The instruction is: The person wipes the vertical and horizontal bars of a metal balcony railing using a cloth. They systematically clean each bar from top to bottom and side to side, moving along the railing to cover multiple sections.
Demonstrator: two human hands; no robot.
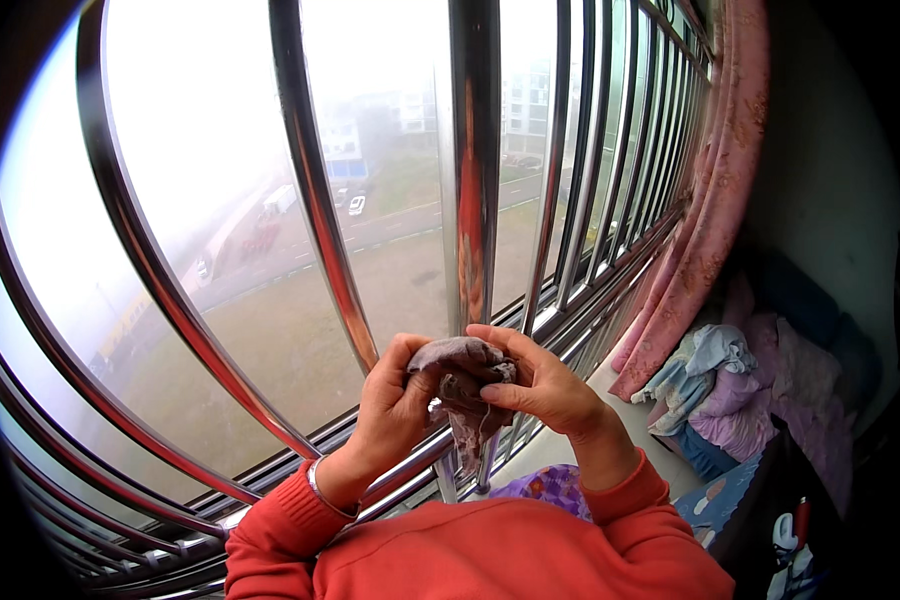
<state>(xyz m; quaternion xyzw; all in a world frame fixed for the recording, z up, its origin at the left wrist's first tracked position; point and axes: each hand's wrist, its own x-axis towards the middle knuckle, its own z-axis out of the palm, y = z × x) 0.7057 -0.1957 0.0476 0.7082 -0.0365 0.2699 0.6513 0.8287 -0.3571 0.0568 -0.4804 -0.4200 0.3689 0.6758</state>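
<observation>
A crumpled grey-brown cloth rag [469,401] with frayed edges is held up between both hands, in front of a window guard of shiny metal bars. My left hand [394,394] grips its left side, with the thumb against the folds. On the right side, my right hand [544,382] pinches the bunched cloth between thumb and fingers. Part of the rag hangs down below the hands. Just behind the fingers stands a thick vertical metal bar [474,187]; whether they touch it, I cannot tell.
Polished bars, such as this slanted one [322,195], curve around the left and front. A pink patterned curtain [720,217] hangs at the right. Below it lie piled clothes [727,405]. A dark bag [787,487] with a pair of scissors [785,531] is at lower right.
</observation>
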